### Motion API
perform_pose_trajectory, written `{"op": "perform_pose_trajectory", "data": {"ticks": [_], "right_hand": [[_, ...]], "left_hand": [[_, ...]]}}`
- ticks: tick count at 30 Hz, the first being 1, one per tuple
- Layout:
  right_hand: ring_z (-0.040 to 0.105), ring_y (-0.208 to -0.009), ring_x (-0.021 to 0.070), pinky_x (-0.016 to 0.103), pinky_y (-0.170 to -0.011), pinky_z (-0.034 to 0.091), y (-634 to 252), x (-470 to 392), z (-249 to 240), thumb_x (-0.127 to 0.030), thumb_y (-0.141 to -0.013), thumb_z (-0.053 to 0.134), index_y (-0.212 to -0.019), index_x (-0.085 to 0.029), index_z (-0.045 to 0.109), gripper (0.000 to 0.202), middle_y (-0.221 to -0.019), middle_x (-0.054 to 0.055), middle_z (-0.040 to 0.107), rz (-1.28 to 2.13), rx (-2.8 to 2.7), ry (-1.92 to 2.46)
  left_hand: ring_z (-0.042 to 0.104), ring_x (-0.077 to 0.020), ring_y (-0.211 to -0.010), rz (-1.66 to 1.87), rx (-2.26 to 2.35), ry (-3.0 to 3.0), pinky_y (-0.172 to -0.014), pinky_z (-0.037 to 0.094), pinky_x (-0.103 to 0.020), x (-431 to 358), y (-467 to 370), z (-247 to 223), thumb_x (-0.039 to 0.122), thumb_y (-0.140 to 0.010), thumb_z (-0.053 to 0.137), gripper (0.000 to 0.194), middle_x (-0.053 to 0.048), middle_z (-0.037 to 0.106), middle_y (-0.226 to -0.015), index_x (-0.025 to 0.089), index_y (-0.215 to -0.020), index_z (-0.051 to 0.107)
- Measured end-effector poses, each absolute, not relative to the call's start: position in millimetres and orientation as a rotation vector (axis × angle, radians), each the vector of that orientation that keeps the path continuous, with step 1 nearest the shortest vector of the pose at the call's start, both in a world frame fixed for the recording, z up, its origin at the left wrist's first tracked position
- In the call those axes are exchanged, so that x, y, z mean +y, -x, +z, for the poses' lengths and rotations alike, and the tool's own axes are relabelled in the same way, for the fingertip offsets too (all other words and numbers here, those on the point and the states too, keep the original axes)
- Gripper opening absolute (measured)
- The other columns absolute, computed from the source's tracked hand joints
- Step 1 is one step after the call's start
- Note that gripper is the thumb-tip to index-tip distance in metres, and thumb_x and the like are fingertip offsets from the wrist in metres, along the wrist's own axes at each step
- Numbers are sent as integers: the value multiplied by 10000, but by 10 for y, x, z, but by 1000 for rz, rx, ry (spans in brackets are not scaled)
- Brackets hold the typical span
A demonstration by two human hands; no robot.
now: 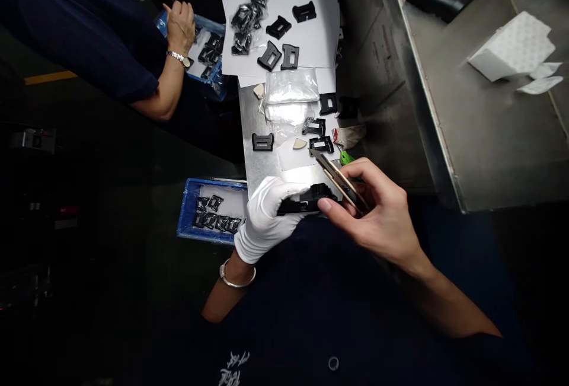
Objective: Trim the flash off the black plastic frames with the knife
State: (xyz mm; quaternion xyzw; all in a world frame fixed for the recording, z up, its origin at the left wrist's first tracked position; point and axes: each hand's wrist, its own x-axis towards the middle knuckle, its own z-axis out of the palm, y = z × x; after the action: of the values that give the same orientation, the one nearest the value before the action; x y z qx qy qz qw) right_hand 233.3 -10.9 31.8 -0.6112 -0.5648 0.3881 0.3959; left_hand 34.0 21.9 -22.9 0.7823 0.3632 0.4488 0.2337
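Note:
My left hand (pixel 265 215), in a white glove, is closed around a black plastic part (pixel 306 201) held above the near end of the table. The bare fingers of my right hand (pixel 377 211) are wrapped round a utility knife (pixel 340 181), its blade pointing up and away to the left. My right thumb lies at the right end of the black part. Just beyond the knife, a black plastic frame (pixel 322 144) rests on white paper, close to a beige wedge-shaped piece (pixel 299 144) and a green-handled object (pixel 345 158).
A metal table (pixel 253 113) carries clear plastic bags (pixel 291 86) and several black frames. Below it at left stands a blue bin (pixel 189 208) holding wrapped parts. A co-worker's hand (pixel 181 29) is over another blue bin (pixel 216 80). A metal ledge (pixel 489 137) rises at right.

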Motion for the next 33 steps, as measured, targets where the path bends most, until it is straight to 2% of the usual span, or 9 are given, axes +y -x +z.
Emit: {"op": "perform_pose_trajectory", "data": {"ticks": [6,10,15,24,26,29,33], "right_hand": [[490,-620,126,275,-493,421,-2273,-95,326,-394,-796,835,-965,-249,592,330,-903,29,589,967,-1461,1568],[494,-616,122,278,-507,424,-2269,-95,324,-370,-792,835,-965,-246,593,322,-896,22,594,952,-1465,1569],[506,-620,125,275,-520,422,-2254,-79,318,-358,-777,843,-949,-239,586,332,-845,5,592,947,-1454,1580],[521,-639,133,255,-520,408,-2223,-41,168,-426,-765,844,-923,-232,584,361,-790,-4,591,939,-1408,1645],[516,-635,123,248,-533,408,-2227,-40,107,-438,-777,834,-931,-230,580,363,-790,-15,581,994,-1362,1648],[512,-642,114,241,-563,412,-2284,-46,-84,-468,-838,771,-946,-224,576,331,-810,-23,566,1102,-1251,1628],[472,-651,117,249,-588,384,-2574,-31,-698,-526,-916,625,-868,-205,557,332,-775,-24,519,1073,-1148,1700]], "left_hand": [[707,-213,-913,1175,949,-2157,-768,583,-348,232,-360,-201,216,-866,780,375,-68,739,-995,228,-1201,613],[708,-210,-884,1152,979,-2181,-760,585,-354,234,-361,-192,254,-894,750,297,-63,742,-958,225,-1163,629],[698,-205,-888,1186,949,-2209,-775,587,-353,247,-369,-198,179,-872,762,369,-65,739,-971,221,-1205,609],[719,-204,-863,1203,981,-2266,-779,594,-339,238,-387,-266,140,-867,731,326,-56,751,-954,208,-1166,620],[728,-209,-868,1169,1043,-2240,-785,601,-340,232,-411,-308,185,-866,757,320,-60,758,-966,201,-1159,629],[741,-218,-880,985,1169,-2057,-797,606,-348,224,-452,-410,338,-830,824,372,-66,770,-990,191,-1129,661],[740,-221,-851,628,1300,-1572,-777,594,-344,203,-465,-589,432,-779,843,339,-38,776,-935,206,-1007,733]]}}
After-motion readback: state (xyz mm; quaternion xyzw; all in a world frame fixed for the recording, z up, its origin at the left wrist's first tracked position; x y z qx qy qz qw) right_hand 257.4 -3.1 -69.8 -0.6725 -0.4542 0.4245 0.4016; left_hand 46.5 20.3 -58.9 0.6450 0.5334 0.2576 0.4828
